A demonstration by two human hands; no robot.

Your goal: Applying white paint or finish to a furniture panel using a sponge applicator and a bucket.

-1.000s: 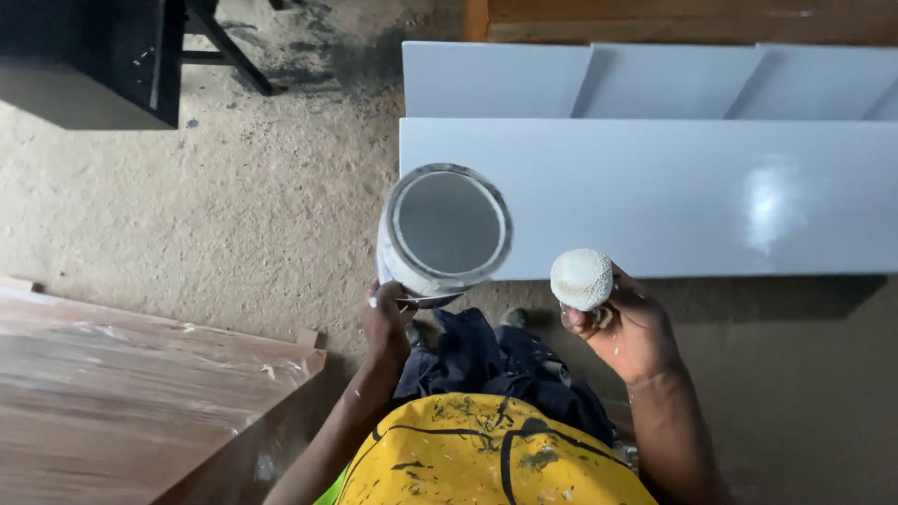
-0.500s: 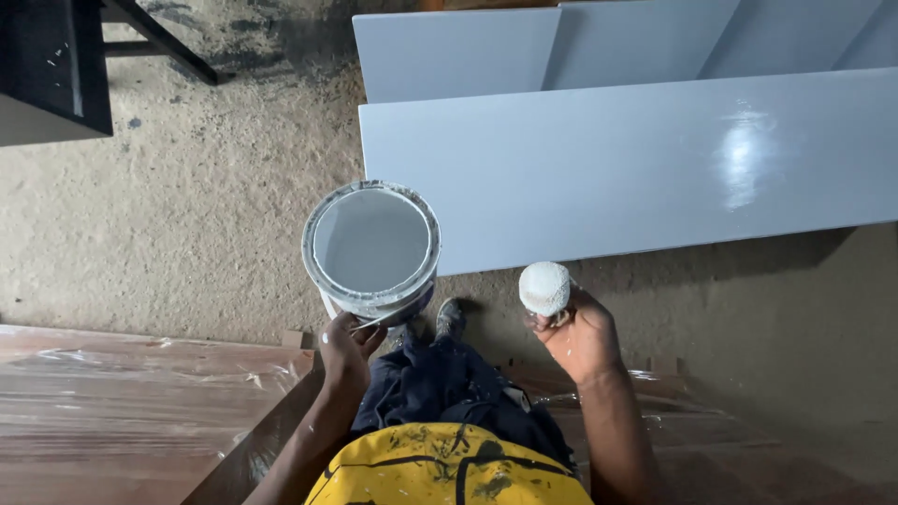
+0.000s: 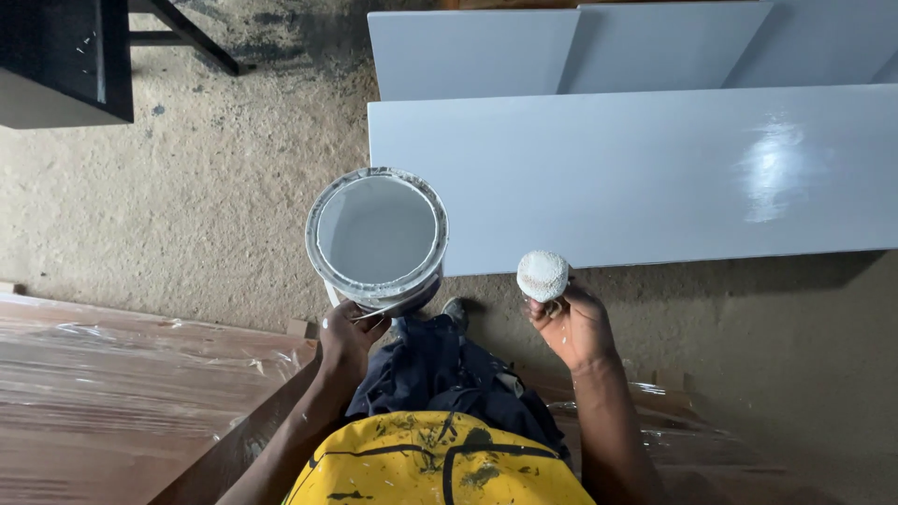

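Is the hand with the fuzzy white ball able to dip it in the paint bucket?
Probably yes. The right hand holds the ball beside the bucket, whose top is open, with nothing between them.

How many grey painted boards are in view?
3 at least: one long grey board nearest the paint bucket, and two boards behind it at the top edge. A further panel at the top right corner may be another.
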